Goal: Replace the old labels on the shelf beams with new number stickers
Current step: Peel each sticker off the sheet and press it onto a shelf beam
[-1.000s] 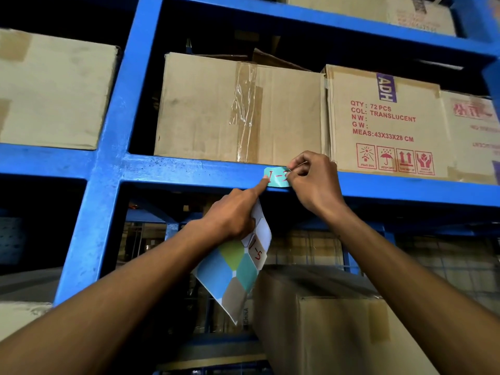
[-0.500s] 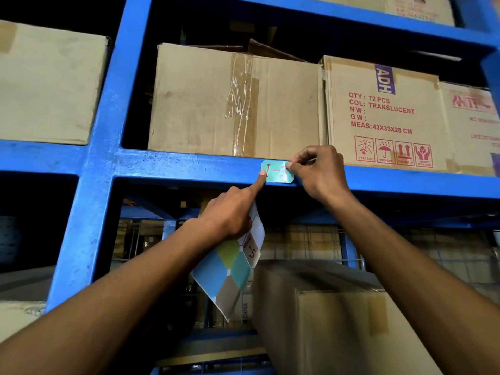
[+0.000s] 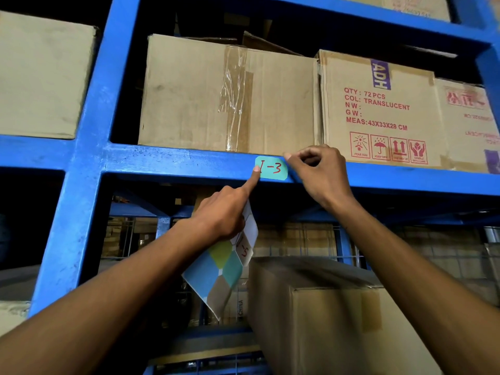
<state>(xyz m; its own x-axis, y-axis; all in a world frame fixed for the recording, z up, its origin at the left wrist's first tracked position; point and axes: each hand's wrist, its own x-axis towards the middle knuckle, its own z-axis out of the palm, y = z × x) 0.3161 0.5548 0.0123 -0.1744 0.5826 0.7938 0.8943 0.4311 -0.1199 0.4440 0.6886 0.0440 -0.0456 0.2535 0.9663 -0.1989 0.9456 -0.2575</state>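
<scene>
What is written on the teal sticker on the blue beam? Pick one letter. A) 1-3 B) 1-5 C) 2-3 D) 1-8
A: the teal sticker on the blue beam reads 1-3 in red marker, with the left hand pressing a fingertip on its left edge and the right hand at its right edge.

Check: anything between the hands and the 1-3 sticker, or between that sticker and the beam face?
Nothing visible. The 1-3 sticker already lies on the blue beam. The left hand presses its left edge with the index fingertip; the right hand sits at its right edge. The sticker sheet hangs below, clear.
</scene>
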